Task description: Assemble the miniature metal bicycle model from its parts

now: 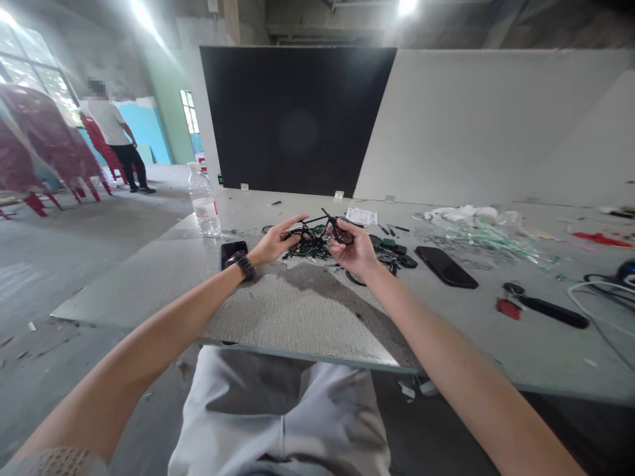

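Along the far edge of the pale grey, streaky-topped desk [149, 284] stands an upright flat black panel [297, 119], joined toward the far right corner by a long plain white panel [496, 125]. Beyond the left edge, a dusty grey concrete floor [114, 228] runs to red chairs [44, 125] under clear film, a large multi-paned window [34, 56] and a pale green wall [166, 99] beside a bright blue wall section [149, 129]. A glaring white ceiling lamp [407, 6] shines beneath the rough grey concrete ceiling [446, 30].
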Available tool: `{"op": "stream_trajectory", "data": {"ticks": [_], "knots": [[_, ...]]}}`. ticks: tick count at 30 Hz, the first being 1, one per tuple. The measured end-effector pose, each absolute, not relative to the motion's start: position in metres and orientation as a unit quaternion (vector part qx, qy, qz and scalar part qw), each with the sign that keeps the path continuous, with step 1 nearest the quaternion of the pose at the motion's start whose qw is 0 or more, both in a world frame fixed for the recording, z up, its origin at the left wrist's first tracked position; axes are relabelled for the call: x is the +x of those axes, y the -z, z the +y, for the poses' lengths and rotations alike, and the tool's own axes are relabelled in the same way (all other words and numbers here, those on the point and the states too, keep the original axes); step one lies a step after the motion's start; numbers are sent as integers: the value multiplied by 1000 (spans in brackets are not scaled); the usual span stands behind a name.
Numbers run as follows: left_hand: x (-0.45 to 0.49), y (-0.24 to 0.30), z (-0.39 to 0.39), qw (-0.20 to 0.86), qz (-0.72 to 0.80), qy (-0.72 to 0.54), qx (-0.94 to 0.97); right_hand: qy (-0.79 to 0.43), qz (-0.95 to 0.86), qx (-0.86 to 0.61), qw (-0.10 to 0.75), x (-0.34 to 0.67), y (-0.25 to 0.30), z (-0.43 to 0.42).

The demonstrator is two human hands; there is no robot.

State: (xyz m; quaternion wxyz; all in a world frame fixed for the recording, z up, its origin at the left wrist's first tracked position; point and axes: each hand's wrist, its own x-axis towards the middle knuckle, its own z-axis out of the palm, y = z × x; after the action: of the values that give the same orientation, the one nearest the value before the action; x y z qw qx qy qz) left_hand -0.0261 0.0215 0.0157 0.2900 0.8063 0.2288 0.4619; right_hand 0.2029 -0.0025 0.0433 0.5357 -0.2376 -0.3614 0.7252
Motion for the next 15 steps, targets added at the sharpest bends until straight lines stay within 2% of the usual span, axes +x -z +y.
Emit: {"op": "stream_trajectory", "data": {"ticks": [8, 15], "knots": [[-26, -16, 20, 287, 232, -462, 807, -763, -337, -209, 510, 206, -45, -2], [-26, -18, 17, 299, 251, -458, 799, -673, -436, -282, 526, 204, -43, -5]]}}
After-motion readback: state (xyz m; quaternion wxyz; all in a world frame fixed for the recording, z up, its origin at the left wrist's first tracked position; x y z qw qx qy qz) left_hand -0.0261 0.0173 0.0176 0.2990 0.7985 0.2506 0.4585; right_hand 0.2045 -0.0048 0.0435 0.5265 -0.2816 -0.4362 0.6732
